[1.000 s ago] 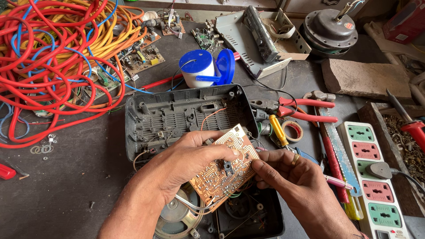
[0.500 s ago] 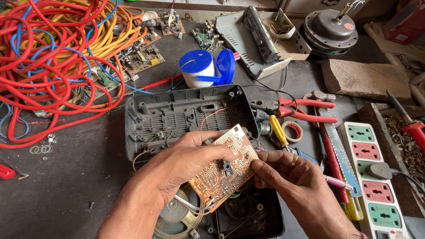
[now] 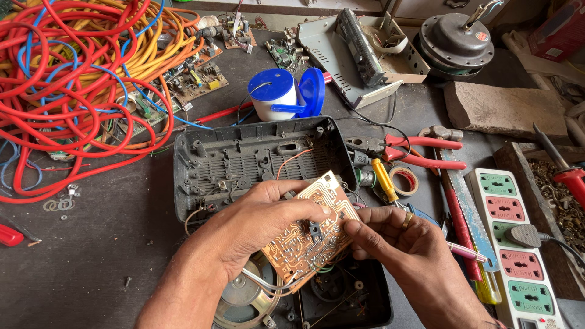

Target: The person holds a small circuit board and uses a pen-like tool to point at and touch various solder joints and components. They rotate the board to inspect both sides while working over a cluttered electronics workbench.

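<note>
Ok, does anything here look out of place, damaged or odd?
The device is opened up: its dark plastic casing lies empty, and both hands hold the circuit board copper side up. Red and yellow cables sprawl tangled.

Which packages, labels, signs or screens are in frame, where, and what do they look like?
No screens or signs.
Red box: top right corner, mostly cut off, red with pale print.
Label: small red-and-white sticker on the round grey motor, top right.
Tub: white round container with blue lid flipped open, behind the open black casing.
Power strip: right edge, white, with green and pink socket plates.
</note>
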